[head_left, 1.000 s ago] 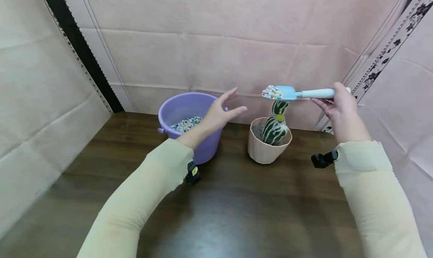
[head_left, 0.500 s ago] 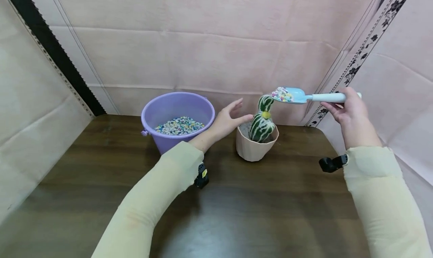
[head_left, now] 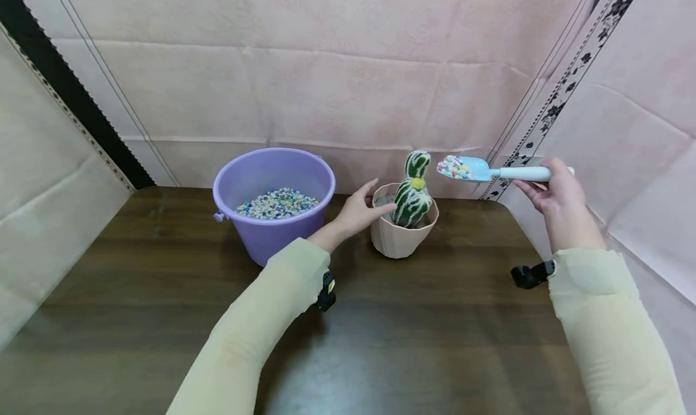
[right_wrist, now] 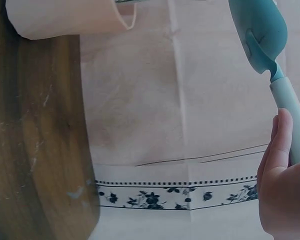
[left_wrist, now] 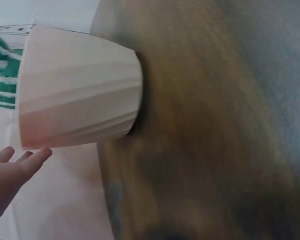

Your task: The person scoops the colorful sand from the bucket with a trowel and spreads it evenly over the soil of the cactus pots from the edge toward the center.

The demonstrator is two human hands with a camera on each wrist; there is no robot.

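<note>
My left hand [head_left: 357, 214] reaches to the left side of a pale pink flowerpot [head_left: 399, 240], fingers extended and thumb apart, holding nothing. In the left wrist view its fingertips are at the pot's rim; I cannot tell whether they touch it. A green-and-white striped toy cactus [head_left: 411, 202] with a yellow flower stands in the pot amid grey filling. On the right, my right hand [head_left: 562, 205] grips the white handle of a light blue trowel [head_left: 477, 170]. Its blade is raised level to the right of the cactus and carries a heap of pastel pebbles [head_left: 454, 167].
A purple bucket [head_left: 274, 221] part-filled with small coloured pebbles [head_left: 277, 203] stands left of the pot. Both are on a dark wooden table [head_left: 413, 336]. Pale cloth walls [head_left: 304, 89] enclose the back and sides.
My left hand has come forward, from beside the bucket to the pot's rim. The trowel, still loaded, has shifted from above the cactus to its right and lower. The head view has turned right.
</note>
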